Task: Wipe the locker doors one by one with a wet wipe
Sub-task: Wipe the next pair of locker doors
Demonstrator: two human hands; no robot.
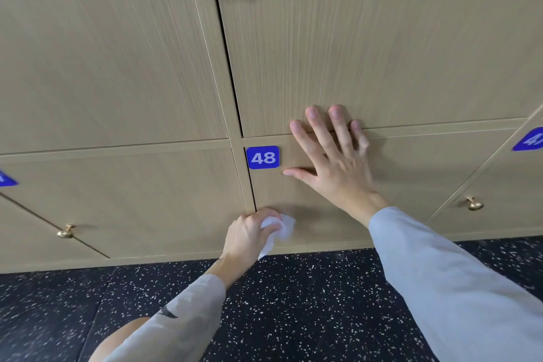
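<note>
- White wet wipe (283,228) is bunched in the left hand (249,233), whose fingers curl round it and press it against the lower left part of locker door 48 (411,179), close to the door's left edge
- The right hand (332,161) lies flat with fingers spread and straight; its palm rests on the top of door 48 and its fingertips (312,113) reach over the seam onto the door above (382,38)
- Both arms wear pale grey sleeves (440,279)
- A blue plate reading 48 (263,157) sits at the door's upper left corner, just left of the right thumb
- Neighbouring doors carry small brass knobs (474,204), one on each side, and blue plates partly cut off by the frame
- Below the lockers runs a dark speckled floor (308,303)
</note>
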